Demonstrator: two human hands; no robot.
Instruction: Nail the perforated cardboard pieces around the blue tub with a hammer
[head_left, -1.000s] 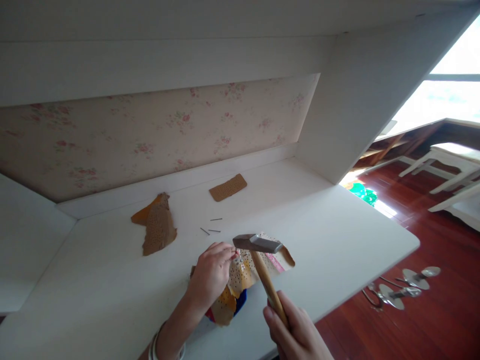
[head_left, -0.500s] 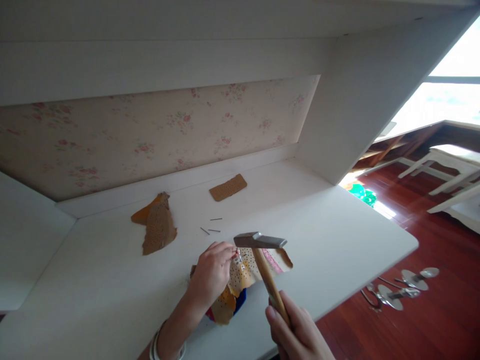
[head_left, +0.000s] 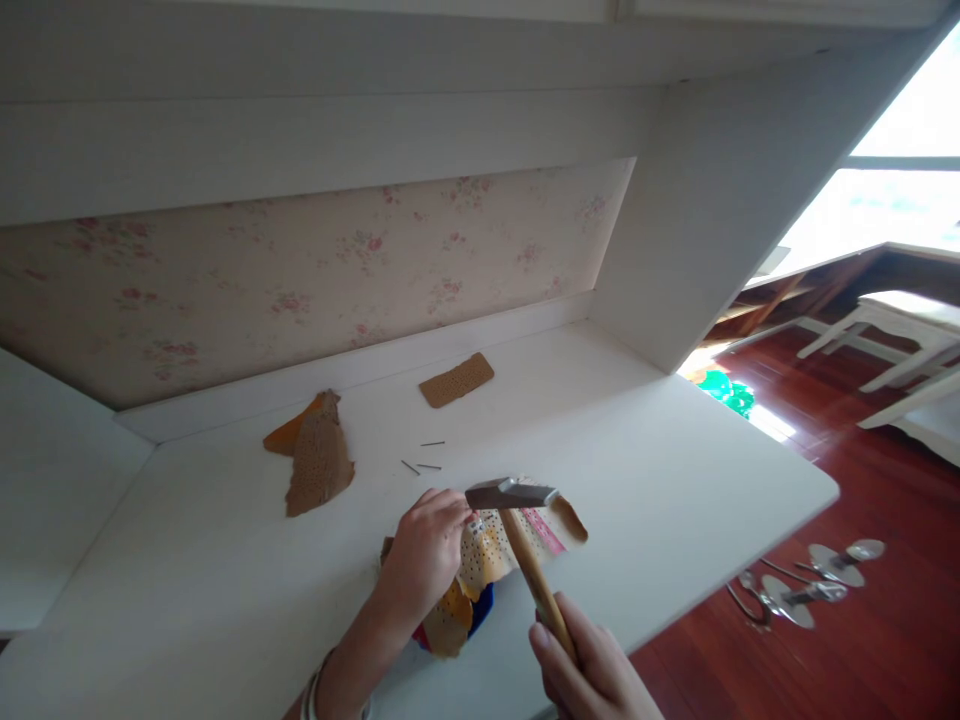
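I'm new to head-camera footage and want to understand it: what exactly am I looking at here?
There is no machine, just a person's two bare hands. The view comes from a camera worn on the head, facing forward and down. The right hand grips a steel-headed hammer with a wooden handle. The left hand is at a hole-dotted white-and-yellow sheet; what its fingertips hold is unclear. Farther back on the white tabletop lie three thin dark nails, a brown cardboard rectangle and torn brown cardboard.
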